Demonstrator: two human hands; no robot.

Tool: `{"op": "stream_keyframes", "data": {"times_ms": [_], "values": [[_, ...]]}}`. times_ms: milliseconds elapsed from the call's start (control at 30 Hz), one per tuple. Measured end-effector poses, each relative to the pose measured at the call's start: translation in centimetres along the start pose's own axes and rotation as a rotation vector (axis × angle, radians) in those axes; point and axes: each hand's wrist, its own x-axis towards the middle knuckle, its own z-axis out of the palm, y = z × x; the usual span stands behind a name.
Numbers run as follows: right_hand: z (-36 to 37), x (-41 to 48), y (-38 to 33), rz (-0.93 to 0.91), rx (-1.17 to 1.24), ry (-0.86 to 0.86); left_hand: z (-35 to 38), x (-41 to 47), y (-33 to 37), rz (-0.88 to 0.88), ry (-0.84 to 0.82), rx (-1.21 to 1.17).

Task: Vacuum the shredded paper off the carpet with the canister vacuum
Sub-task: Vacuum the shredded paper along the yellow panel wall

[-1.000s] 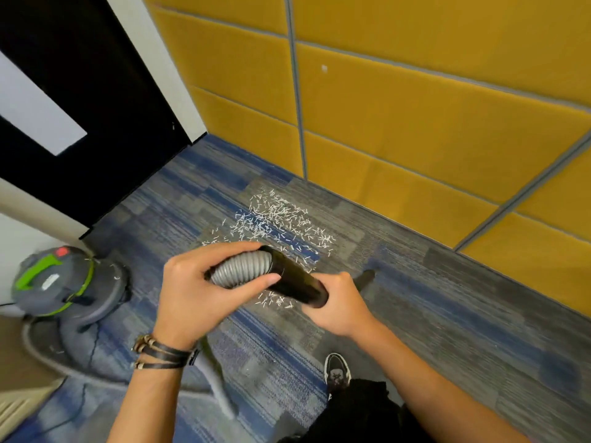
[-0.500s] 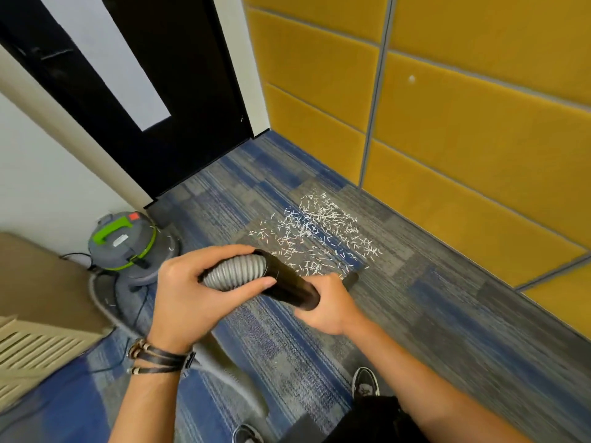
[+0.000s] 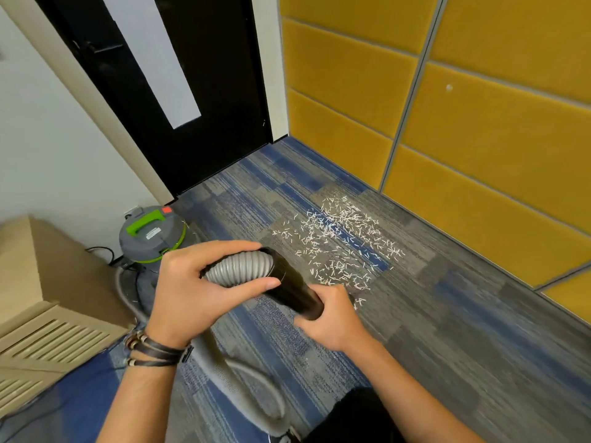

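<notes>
White shredded paper (image 3: 342, 243) lies scattered on the blue-grey carpet (image 3: 447, 330) near the yellow wall. My left hand (image 3: 195, 295) grips the ribbed grey hose (image 3: 240, 271) where it enters the black wand tube (image 3: 292, 287). My right hand (image 3: 329, 318) grips the lower end of that tube; the nozzle tip is hidden behind it. The grey canister vacuum (image 3: 150, 238) with a green handle stands at the left by the door. Its hose loops across the floor below my arms.
A black door (image 3: 179, 91) with a pale window panel is at the back left. Yellow padded wall panels (image 3: 479, 129) run along the right. A beige slatted cabinet (image 3: 41, 298) stands at the left. A black cord (image 3: 99, 251) lies beside the vacuum.
The view has swung left, so the paper, door and vacuum appear further right. My hands keep the same hold on hose and tube.
</notes>
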Motion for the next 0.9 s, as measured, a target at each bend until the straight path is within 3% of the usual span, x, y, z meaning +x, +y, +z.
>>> {"op": "stream_keyframes", "data": {"times_ms": [467, 667, 900], "values": [[2.0, 2.4, 2.1, 0.179, -0.043, 0.007, 1.1, 0.9, -5.9, -0.057, -0.116, -0.073], [3.4, 4.8, 0.3, 0.124, 0.05, 0.092, -0.3, 4.0, -6.7, 0.038, -0.043, -0.065], [4.0, 4.3, 0.0, 0.105, 0.008, 0.077, -1.3, 4.8, -9.0, 0.069, -0.118, -0.126]]}}
